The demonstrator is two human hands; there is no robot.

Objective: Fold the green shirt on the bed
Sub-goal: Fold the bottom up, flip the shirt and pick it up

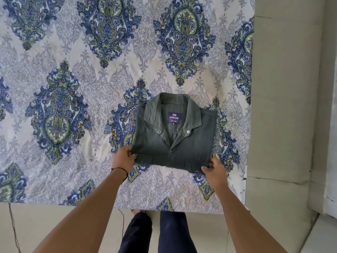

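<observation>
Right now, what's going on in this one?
A person has the green shirt already folded into a neat rectangle on the patterned bedspread, collar and Arrow label facing up. The left hand grips its near left corner and the right hand pinches its near right corner.

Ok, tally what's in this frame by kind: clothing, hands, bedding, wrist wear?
green shirt: 1
hands: 2 (left hand, right hand)
patterned bedsheet: 1
black wrist thread: 1
Total: 5
</observation>
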